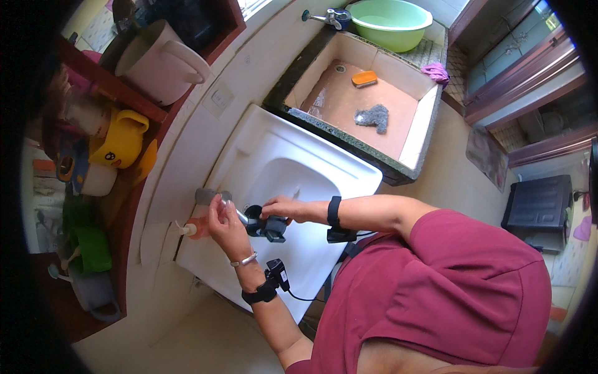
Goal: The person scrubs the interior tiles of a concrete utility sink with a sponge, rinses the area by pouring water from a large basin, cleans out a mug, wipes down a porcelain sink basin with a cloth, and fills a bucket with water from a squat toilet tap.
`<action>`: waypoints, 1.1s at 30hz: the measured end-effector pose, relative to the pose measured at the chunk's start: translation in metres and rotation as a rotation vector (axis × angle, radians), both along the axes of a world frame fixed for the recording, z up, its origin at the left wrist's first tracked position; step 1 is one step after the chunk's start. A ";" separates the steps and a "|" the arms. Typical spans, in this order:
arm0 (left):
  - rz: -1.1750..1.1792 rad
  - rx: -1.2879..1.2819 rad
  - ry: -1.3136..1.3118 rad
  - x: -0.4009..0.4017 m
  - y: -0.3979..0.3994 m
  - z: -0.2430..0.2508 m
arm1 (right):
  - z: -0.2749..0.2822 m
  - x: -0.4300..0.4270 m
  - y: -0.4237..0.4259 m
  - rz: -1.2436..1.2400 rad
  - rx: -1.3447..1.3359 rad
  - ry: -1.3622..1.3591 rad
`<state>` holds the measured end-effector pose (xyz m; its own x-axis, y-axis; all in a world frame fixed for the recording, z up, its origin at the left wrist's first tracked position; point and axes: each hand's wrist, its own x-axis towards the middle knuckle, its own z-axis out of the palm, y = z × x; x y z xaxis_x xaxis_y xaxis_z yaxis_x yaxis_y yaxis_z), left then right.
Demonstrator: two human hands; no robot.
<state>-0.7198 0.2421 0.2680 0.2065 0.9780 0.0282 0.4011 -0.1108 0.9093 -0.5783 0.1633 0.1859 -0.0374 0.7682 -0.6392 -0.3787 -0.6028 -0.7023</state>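
Observation:
Over a white washbasin [299,252], my left hand [223,223], with a bangle at its wrist, has thumb and fingers pinched around the upper end of a chrome tube [241,217]. A dark plastic fitting [266,226] is at the tube's other end. My right hand [282,209] reaches in from the other side, its fingers on this fitting. Its far fingers are partly hidden behind the fitting. Grey tap parts [204,196] show beside my left fingertips. A pump bottle of pink liquid [198,227] stands right behind my left hand.
Beside the basin is a stone-edged tiled sink [322,140] holding an orange brush [364,78] and a grey scouring cloth [373,118]. A green tub [392,28], a wall tap [329,18] and a purple cloth [436,73] lie beyond. A wooden shelf [180,100] holds mugs and cups.

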 end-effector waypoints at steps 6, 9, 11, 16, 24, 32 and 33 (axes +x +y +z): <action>-0.017 0.218 0.183 0.013 -0.010 0.006 | 0.042 0.110 -0.014 0.082 -0.050 -0.216; -0.055 0.321 0.220 0.007 -0.011 0.001 | 0.112 0.206 -0.009 -0.015 -0.195 -0.342; -0.071 0.302 0.230 0.008 -0.013 0.003 | 0.114 0.296 -0.017 -0.072 -0.303 -0.422; -0.077 0.297 0.221 0.012 -0.007 -0.001 | 0.108 0.458 -0.079 -0.418 -0.620 -1.240; -0.033 0.256 0.318 0.010 -0.012 0.015 | 0.088 0.477 -0.145 -0.350 -0.723 -1.550; -0.006 0.248 0.343 0.007 -0.013 0.018 | 0.093 0.322 -0.106 -0.124 -0.123 -0.542; -0.015 0.251 0.339 0.008 -0.013 0.018 | 0.090 0.306 -0.101 -0.113 -0.109 -0.428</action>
